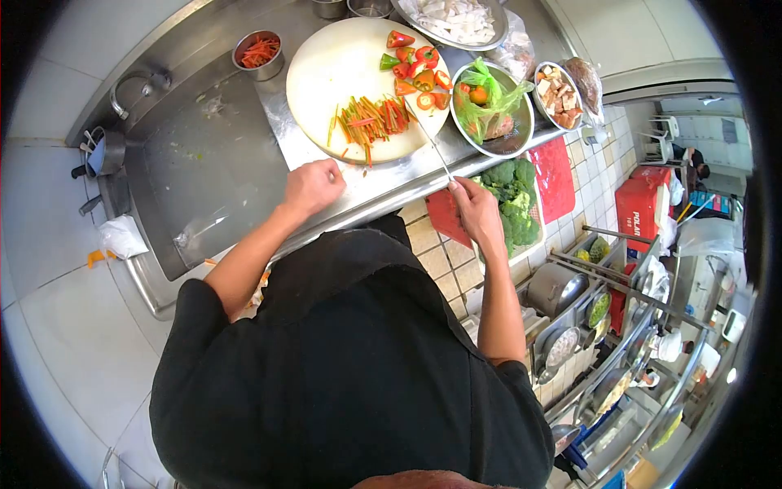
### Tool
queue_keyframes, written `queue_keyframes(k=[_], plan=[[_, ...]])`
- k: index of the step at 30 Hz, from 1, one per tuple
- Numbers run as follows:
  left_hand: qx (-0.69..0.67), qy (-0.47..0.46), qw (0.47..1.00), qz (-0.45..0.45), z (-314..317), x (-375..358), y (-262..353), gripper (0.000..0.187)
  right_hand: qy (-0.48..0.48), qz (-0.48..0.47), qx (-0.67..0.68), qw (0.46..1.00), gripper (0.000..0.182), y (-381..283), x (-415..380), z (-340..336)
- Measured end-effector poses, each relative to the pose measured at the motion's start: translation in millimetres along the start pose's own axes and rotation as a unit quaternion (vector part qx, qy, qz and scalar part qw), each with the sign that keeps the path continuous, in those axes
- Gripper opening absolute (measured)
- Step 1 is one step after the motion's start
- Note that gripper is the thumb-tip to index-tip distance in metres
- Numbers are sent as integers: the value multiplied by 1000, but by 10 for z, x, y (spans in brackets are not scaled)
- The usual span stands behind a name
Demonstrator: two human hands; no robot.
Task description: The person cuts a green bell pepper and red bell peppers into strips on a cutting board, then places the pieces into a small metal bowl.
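Note:
My right hand (pixel 478 213) grips a knife (pixel 438 151) by its handle, its blade reaching up over the edge of the round white cutting board (pixel 318 73). Near the board's front lies a pile of thin red and green pepper strips (pixel 371 122), just left of the blade. Larger pepper pieces (pixel 417 69), red, orange and green, sit along the board's right side. Curled into a loose fist, my left hand (pixel 315 187) is at the counter edge in front of the board, apart from the food. Nothing shows between its fingers.
At the board's left stands a metal cup (pixel 259 55) of orange strips, beside a large sink (pixel 204 163). A bowl (pixel 521 143) with a green plastic bag, a bowl of cut pieces (pixel 558 96) and a bowl of white slices (pixel 456 20) surround its right. Broccoli (pixel 513 204) sits below.

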State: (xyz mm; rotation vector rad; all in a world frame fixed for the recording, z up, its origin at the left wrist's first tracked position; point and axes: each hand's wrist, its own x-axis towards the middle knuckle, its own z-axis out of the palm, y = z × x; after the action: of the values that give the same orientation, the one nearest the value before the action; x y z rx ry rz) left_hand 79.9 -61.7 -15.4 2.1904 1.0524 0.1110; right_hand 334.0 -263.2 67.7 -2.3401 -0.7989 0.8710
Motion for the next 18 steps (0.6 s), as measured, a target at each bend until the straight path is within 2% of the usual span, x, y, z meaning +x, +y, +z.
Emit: queue_keyframes(k=[2, 5, 8, 11, 12, 15, 16, 17, 18], plan=[[-69, 120, 990, -10, -140, 116, -129, 27, -5, -26, -40, 999, 45, 33, 91, 51], [-63, 273, 959, 51, 309, 594, -377, 45, -64, -7, -8, 998, 43, -214, 63, 1], [-20, 231, 972, -28, 605, 724, 118, 88, -110, 15, 59, 992, 45, -234, 50, 24], [-71, 253, 964, -41, 902, 869, 345, 93, -148, 74, 163, 973, 46, -187, -18, 28], [-92, 279, 955, -28, 895, 929, 427, 94, -163, 89, 198, 963, 45, -122, -15, 62], [-109, 277, 954, -30, 833, 1048, 584, 90, -212, 137, 319, 914, 41, 97, 23, 150], [-74, 318, 945, -20, 836, 1081, 619, 78, -216, 149, 340, 903, 41, 151, 44, 186], [-88, 307, 947, -18, 830, 1107, 629, 73, -221, 160, 362, 891, 41, 180, 53, 223], [-101, 296, 950, -16, 797, 1124, 638, 69, -226, 162, 372, 886, 50, 186, 61, 244]])
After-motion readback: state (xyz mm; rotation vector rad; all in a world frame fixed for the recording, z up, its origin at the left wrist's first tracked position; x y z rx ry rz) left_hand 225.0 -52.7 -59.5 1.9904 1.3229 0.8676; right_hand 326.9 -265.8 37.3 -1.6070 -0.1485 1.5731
